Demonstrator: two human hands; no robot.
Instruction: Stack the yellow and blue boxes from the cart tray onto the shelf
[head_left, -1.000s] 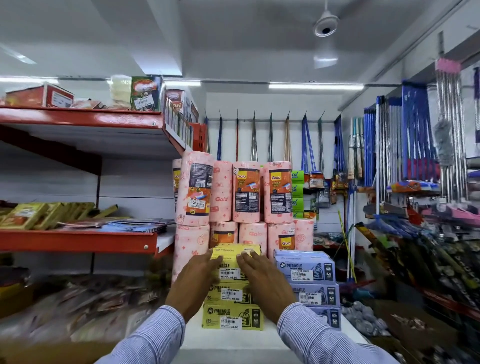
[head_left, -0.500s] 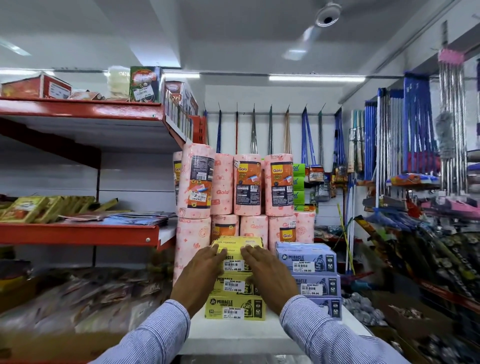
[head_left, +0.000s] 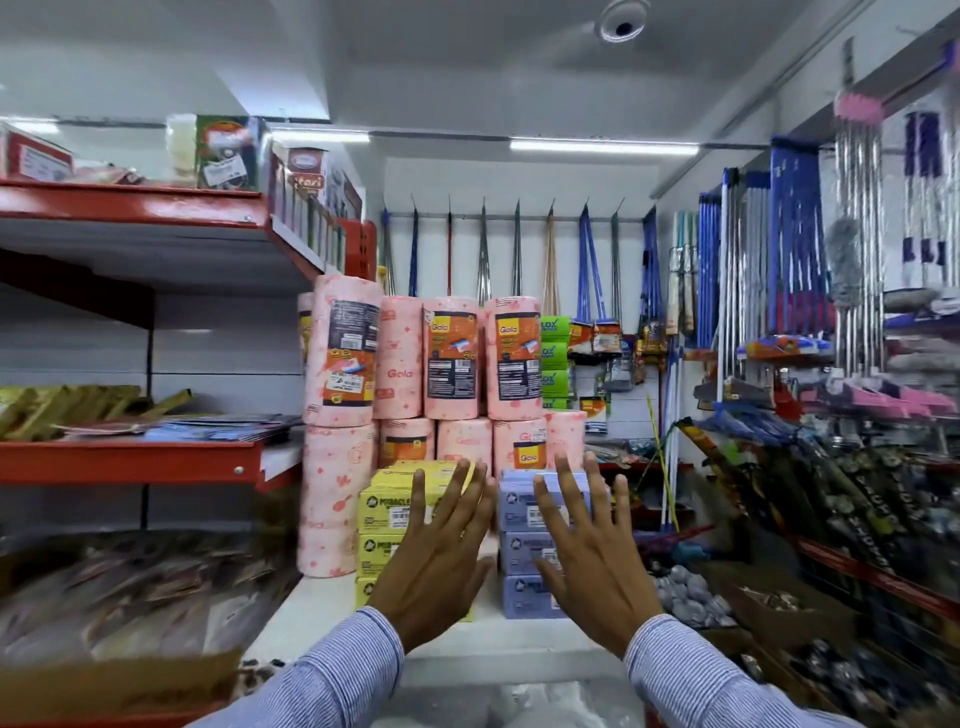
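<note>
A stack of three yellow boxes (head_left: 390, 506) stands on the white shelf (head_left: 322, 603), with a stack of three blue boxes (head_left: 519, 512) just to its right. My left hand (head_left: 441, 561) is held up in front of the yellow stack, fingers spread, holding nothing. My right hand (head_left: 587, 556) is raised in front of the blue stack, fingers apart and empty. Both hands partly hide the box fronts. The cart tray cannot be made out with certainty.
Pink paper rolls (head_left: 447, 358) are stacked in two tiers behind and left of the boxes. Red shelves (head_left: 130, 460) with packets run along the left. Brooms and mops (head_left: 779, 260) hang at the back and right. Something white (head_left: 545, 701) lies below the shelf edge.
Both hands have come off the top yellow box, pulled back and opened wide; the right hand has shifted right, in front of the blue stack. The yellow stack stays in place.
</note>
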